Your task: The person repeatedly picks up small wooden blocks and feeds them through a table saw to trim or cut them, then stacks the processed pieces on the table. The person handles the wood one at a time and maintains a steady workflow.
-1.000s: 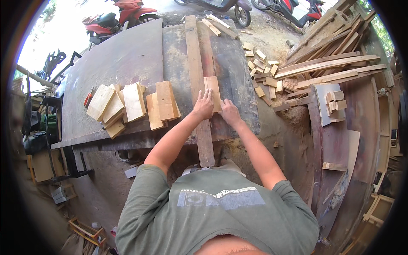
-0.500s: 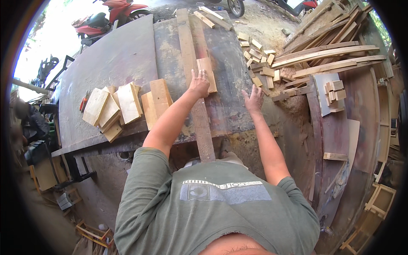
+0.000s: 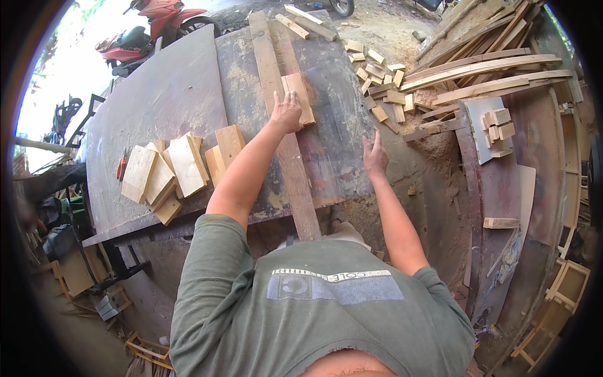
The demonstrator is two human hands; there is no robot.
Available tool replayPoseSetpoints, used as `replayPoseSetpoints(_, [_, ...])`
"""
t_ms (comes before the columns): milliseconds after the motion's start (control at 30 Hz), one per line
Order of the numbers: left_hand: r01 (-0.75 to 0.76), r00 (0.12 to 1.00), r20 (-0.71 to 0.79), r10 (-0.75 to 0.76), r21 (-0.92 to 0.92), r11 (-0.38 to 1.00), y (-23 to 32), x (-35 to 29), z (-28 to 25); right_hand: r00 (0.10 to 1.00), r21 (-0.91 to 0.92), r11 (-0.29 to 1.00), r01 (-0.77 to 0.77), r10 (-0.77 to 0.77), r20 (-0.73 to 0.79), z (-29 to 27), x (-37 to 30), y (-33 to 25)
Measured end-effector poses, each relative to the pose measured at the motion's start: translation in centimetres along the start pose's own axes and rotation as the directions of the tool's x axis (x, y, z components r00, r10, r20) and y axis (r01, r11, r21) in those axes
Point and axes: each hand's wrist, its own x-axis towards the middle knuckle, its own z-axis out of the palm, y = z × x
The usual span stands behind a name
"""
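My left hand (image 3: 286, 113) lies with its fingers stretched out on the lower part of a short pale wooden board (image 3: 298, 91). That board rests along the right side of a long brown plank (image 3: 289, 157), which runs from the far side of the worktable (image 3: 157, 81) toward my body. The heel of my left hand is over the plank. My right hand (image 3: 375, 156) hovers by the table's right edge, fingers extended and holding nothing. To the left of my left forearm, two pale boards (image 3: 230, 142) lie overlapped, next to a fanned pile of short boards (image 3: 188, 164).
Red-handled pliers (image 3: 121, 168) lie left of the pile. Several small wood offcuts (image 3: 380, 75) are heaped beyond the right edge, before long stacked strips (image 3: 483, 66). A side bench (image 3: 496, 182) at the right carries small blocks (image 3: 499, 124). A red motorbike (image 3: 157, 25) stands at far left.
The view has shifted slightly. My left hand stays on the short board. My right hand's fingers have drawn closer together beside the table edge.
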Motion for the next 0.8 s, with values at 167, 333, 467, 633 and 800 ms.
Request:
replayPoseSetpoints(167, [0.016,0.999,0.030,-0.016,-0.003,1.000,-1.3,1.6,-0.6,1.000,0.017,1.000,0.018,-0.018,-0.012,0.0,0.0,0.1])
replayPoseSetpoints(333, [0.026,0.999,0.026,-0.026,0.005,1.000,-1.8,2.2,-1.1,1.000,0.010,1.000,-0.011,0.011,-0.021,0.1,-0.1,-0.3])
replayPoseSetpoints(467, [0.006,1.000,0.009,-0.006,-0.025,1.000,-3.0,3.6,-0.6,1.000,0.024,1.000,0.001,-0.001,-0.031,0.0,0.1,-0.3])
replayPoseSetpoints(633, [0.011,0.999,-0.035,-0.012,-0.036,0.999,-6.3,7.0,-1.0,0.999,0.015,0.999,-0.032,0.031,0.006,-0.5,0.4,-1.0])
replayPoseSetpoints(800, [0.029,0.999,-0.030,-0.031,-0.036,0.999,-11.1,13.4,-3.2,1.000,0.033,0.999,-0.014,0.015,-0.014,-0.3,0.6,-1.1])
